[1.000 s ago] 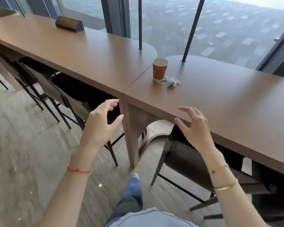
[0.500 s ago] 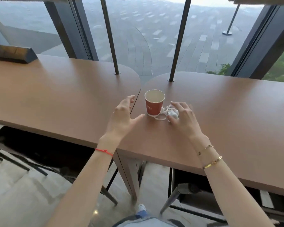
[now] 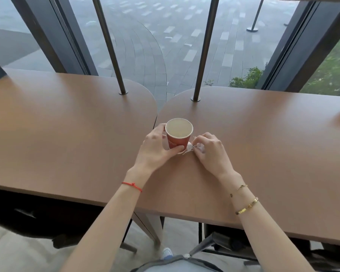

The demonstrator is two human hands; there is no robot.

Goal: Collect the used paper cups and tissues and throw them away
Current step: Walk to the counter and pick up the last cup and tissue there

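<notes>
Two hands work at once so cup and tissue can come up in a single pick: the left hand [image 3: 155, 148] wraps thumb and fingers round the red paper cup [image 3: 178, 135], gripping low on its wall to keep it upright. Just beside it, the right hand [image 3: 208, 152] pinches the crumpled white tissue [image 3: 190, 148] touching the cup's base. Both sit on the right-hand brown table [image 3: 263, 134], near its seam with the left table [image 3: 67, 124].
</notes>
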